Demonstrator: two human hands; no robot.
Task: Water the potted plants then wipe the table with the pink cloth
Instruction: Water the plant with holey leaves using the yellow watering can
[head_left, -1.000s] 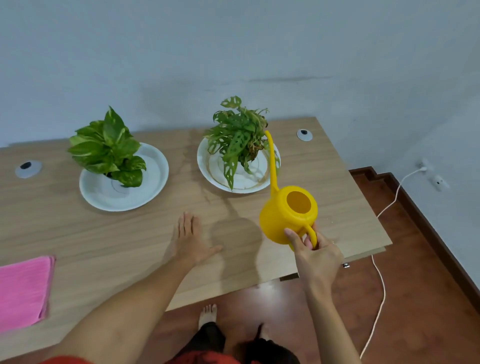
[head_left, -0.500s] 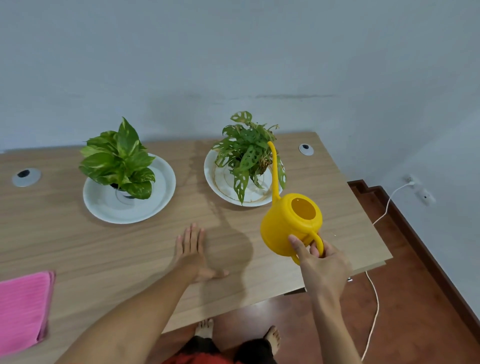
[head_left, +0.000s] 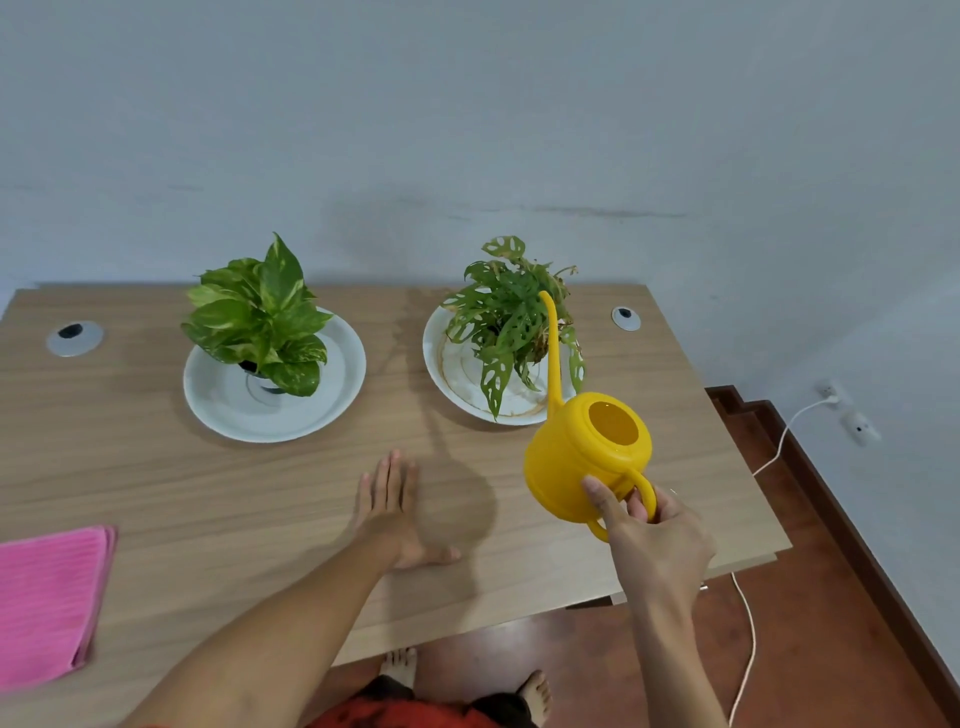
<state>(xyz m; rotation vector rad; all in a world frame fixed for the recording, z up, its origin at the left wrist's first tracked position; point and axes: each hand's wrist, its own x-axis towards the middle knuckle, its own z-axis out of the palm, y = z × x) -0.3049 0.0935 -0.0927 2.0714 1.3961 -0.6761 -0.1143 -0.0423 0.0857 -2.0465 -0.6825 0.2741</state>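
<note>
My right hand (head_left: 655, 540) grips the handle of a yellow watering can (head_left: 582, 457), held above the table's right side. Its long spout reaches up into the leaves of the right potted plant (head_left: 511, 317), which stands on a white plate (head_left: 457, 387). The left potted plant (head_left: 260, 317), with broad green leaves, stands on another white plate (head_left: 317, 400). My left hand (head_left: 389, 512) lies flat on the wooden table (head_left: 156, 483), fingers apart, holding nothing. The folded pink cloth (head_left: 44, 597) lies at the table's near left edge.
Two round grey cable grommets sit in the table, one at the far left (head_left: 74, 338) and one at the far right (head_left: 625, 318). A white cable (head_left: 748, 613) runs across the red floor to a wall socket. The grey wall stands right behind the table.
The view has tilted up a little, so everything sits lower in frame. The can stays at the right plant, spout in the leaves. My left hand has not moved on the table.
</note>
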